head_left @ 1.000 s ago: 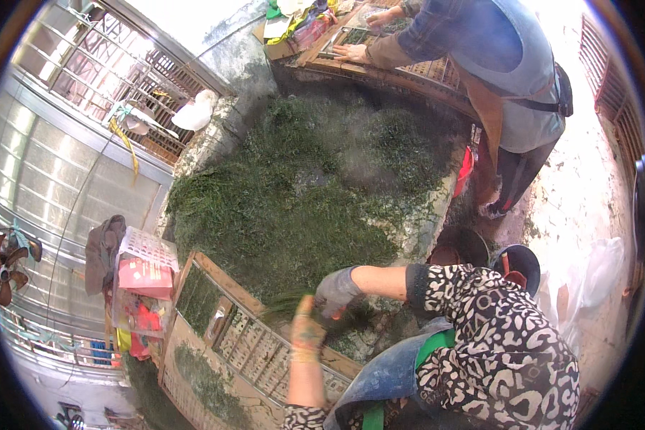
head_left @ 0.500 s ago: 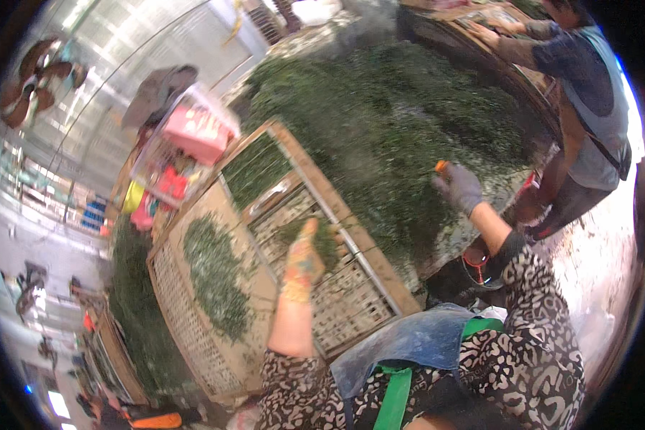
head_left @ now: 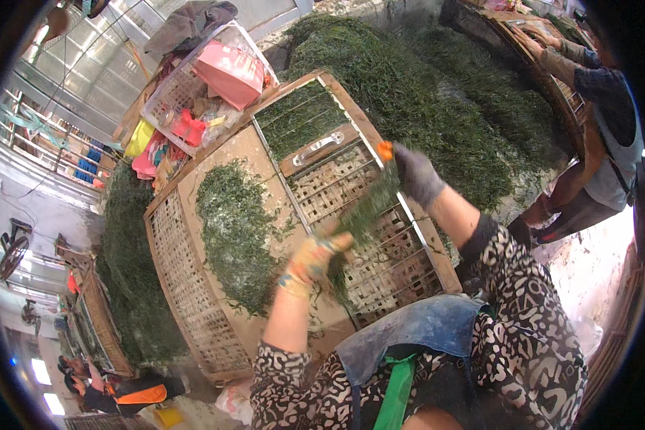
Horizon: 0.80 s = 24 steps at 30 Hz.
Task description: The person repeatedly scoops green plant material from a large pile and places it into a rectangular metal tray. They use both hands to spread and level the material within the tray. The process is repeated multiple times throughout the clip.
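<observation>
My left hand (head_left: 312, 261), in a patterned yellowish glove, is closed on a bunch of dark green strands (head_left: 365, 218) that look like seaweed; motion blurs it. The bunch stretches up to my right hand (head_left: 418, 176) in a grey glove, whose fingers close at its upper end. An orange tip (head_left: 385, 150) shows at those fingers; I cannot tell what it is. Both hands are over a wooden frame (head_left: 437, 265) with thin wires across a woven lattice. A wooden slat with a metal handle (head_left: 319, 149) lies across it, and more strands lie beyond the slat.
On the brown board (head_left: 265, 179) to the left lies a white-dusted pile of strands (head_left: 233, 233). A big heap (head_left: 408, 86) spreads behind the frame. A plastic basket (head_left: 172, 89) holding a pink box (head_left: 229, 74) stands at the back left. A co-worker (head_left: 602, 122) works at the right.
My right hand has come left from over the heap to the frame and meets the bunch. My left hand has lowered slightly, and the whole view has shifted.
</observation>
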Each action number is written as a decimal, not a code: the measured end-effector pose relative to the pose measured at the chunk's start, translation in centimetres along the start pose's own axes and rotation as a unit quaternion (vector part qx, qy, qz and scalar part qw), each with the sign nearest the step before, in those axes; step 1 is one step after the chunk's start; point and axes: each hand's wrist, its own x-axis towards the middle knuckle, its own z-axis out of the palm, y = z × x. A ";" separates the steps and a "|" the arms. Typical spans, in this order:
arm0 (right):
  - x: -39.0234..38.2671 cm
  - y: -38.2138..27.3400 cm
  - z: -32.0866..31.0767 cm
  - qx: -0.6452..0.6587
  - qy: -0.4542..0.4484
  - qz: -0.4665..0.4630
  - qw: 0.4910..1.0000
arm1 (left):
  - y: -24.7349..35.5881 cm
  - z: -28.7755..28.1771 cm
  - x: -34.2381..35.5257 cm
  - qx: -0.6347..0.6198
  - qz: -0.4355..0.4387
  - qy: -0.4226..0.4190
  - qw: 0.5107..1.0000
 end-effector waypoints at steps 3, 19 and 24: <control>6.7 -1.4 0.7 0.000 -0.027 -0.083 0.996 | 2.4 -4.2 4.9 -0.119 -0.055 0.069 0.989; 10.9 5.0 3.7 -0.749 -0.193 -0.194 0.603 | 2.5 -14.0 8.9 0.138 -0.060 0.166 0.975; 9.9 5.5 5.5 -0.802 -0.142 -0.145 0.561 | 1.0 -10.6 8.2 0.640 0.068 0.236 0.728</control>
